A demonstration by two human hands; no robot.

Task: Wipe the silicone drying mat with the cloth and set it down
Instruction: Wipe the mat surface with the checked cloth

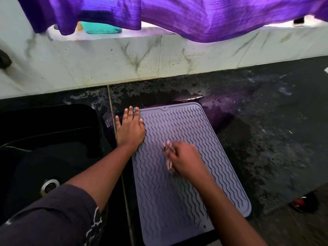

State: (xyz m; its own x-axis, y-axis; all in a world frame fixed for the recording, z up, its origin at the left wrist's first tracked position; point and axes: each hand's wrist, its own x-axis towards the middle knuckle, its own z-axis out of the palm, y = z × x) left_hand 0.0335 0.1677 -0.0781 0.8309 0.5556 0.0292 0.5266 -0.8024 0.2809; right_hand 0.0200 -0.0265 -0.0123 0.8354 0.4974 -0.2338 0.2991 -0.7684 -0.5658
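Observation:
A grey-lilac silicone drying mat (184, 132) with wavy ridges lies flat on the dark stone counter, right of the sink. My left hand (130, 129) rests flat, fingers spread, on the mat's far left edge. My right hand (184, 159) is blurred over the mat's middle, fingers closed on a small pale cloth (168, 157), of which only a crumpled bit shows past the fingers. My right forearm hides part of the mat's near half.
A black sink (53, 139) with a metal drain (49, 186) sits at the left. The counter (266, 130) looks wet near the mat's far edge. Purple curtain (177, 15) hangs over the tiled ledge, where a teal object (101, 28) sits. The counter edge drops off at right.

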